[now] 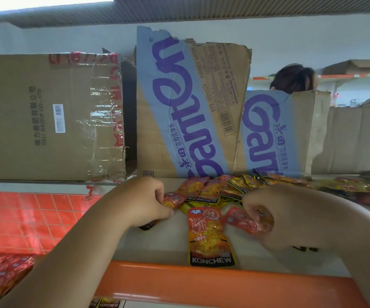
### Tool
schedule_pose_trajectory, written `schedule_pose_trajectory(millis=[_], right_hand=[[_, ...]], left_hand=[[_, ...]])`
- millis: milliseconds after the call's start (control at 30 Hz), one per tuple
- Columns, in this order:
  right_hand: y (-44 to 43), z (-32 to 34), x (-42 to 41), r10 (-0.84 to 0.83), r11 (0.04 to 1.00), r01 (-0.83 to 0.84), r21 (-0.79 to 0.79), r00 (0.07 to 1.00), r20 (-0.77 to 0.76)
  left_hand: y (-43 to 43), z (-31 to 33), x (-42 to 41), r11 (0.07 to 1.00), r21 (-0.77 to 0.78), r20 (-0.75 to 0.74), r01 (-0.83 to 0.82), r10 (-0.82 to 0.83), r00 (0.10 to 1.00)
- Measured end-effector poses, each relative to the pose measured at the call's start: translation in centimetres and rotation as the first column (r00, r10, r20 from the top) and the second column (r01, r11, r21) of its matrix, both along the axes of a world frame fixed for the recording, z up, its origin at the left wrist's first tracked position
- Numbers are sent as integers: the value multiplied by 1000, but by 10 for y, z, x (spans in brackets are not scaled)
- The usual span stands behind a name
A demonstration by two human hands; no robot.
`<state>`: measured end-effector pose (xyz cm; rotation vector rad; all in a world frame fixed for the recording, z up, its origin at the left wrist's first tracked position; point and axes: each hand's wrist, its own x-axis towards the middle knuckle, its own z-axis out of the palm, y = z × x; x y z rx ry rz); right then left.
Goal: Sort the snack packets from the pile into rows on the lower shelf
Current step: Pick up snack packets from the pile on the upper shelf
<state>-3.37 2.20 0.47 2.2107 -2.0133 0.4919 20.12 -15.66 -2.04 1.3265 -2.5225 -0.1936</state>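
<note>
Packet (210, 237) loose: 1 | left hand (145, 202): pinches 1 | right hand (290, 218): pinches 1

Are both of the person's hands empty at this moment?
No: the left hand pinches a small red snack packet, and the right hand grips a second red foil packet.

Bright, even light falls from a ceiling panel (46, 3) above-left of the torn cardboard box (190, 107). Tape (95, 123) left of the box glares. Below it, the right hand (275, 218) and its pinched snack packet (244, 221) blur; lines far from the box bow.
</note>
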Motion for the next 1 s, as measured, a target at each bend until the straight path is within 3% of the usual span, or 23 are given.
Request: schedule_pose_trajectory(millis=[733,1000], right_hand=[[4,-5,-9,211,958,-192,-211,975,69],[8,-1,-6,317,921,-289,-260,946,72]], left_hand=[[26,12,-1,990,-137,-277,-46,6,961],[61,7,17,951,-295,-385,-89,-33,922]])
